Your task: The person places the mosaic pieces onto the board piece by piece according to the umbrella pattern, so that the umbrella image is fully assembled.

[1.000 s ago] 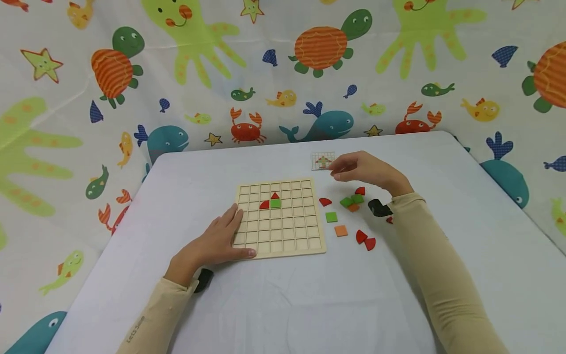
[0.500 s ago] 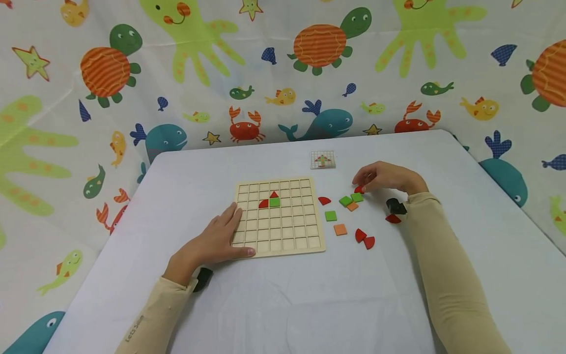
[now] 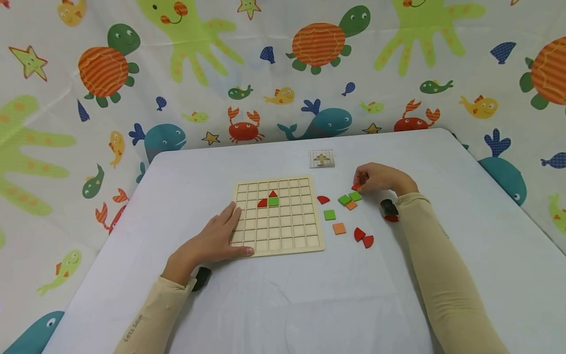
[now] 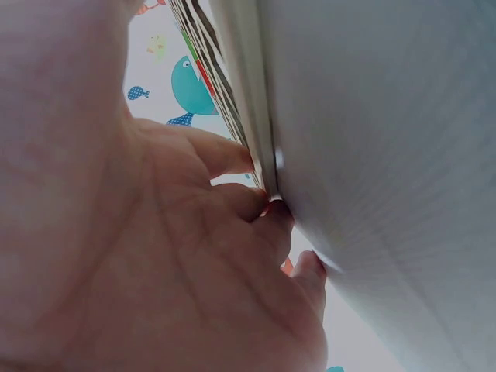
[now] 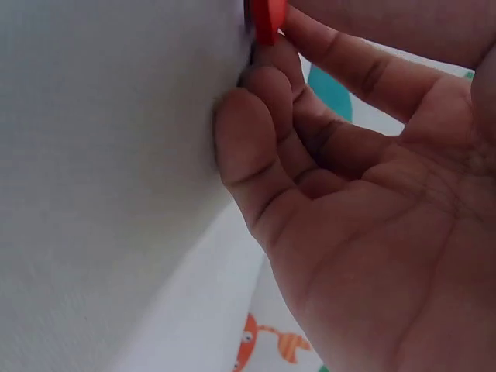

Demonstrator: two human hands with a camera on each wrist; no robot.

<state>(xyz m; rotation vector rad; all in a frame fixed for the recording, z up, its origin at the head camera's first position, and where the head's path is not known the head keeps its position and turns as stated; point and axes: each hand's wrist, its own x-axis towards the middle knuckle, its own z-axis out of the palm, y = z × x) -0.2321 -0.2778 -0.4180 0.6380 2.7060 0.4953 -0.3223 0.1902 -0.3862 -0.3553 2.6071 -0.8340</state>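
Note:
A wooden grid board (image 3: pixel 287 241) lies on the white table. In its upper middle sit a green square (image 3: pixel 273 201), a red triangle (image 3: pixel 272 193) and a red quarter-circle tile (image 3: pixel 263 203). My left hand (image 3: pixel 212 241) rests along the board's left edge, fingers fairly straight and thumb on the near corner; the left wrist view has its fingertips against the board's side. To the right, my right hand (image 3: pixel 382 178) pinches another red quarter-circle tile (image 3: pixel 356 187) at the table surface. Only part of that tile (image 5: pixel 267 19) shows in the right wrist view.
A small pattern card (image 3: pixel 322 159) stands behind the board. Right of the board lie green squares (image 3: pixel 329 215), orange squares (image 3: pixel 339 228) and several red quarter-circles (image 3: pixel 359 234). One red piece (image 3: pixel 391 219) is partly hidden under the right wrist camera. A sea-animal cloth hangs behind.
My right hand has moved from beside the pattern card, right and toward me, to the red quarter-circle tile and now grips it. The left hand stays at the board.

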